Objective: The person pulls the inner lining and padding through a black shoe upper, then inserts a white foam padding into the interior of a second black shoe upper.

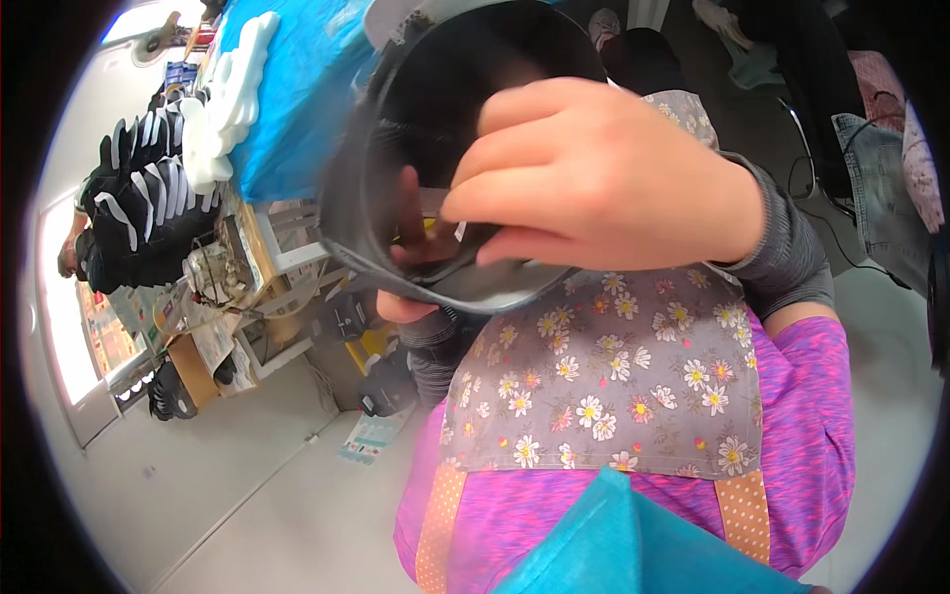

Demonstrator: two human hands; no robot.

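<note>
A black, hollow, rounded piece (421,129), shaped somewhat like a cap with its inside facing me, is in front of my chest. Its near rim is grey and shiny, and its left side is blurred. My left hand (406,306) grips it at the lower left: part of the hand shows below the rim, while fingers show inside the hollow. Over the opening, my right hand (604,173) has its fingers curled and pressed together. A small white bit shows near those fingertips; what they pinch is hidden.
A blue cover (307,99) at the upper left carries white shaped pieces (233,104). Black items with white stripes (148,198) are stacked at the far left. A cluttered shelf (282,337) stands below. Another person's legs (792,89) show at the upper right.
</note>
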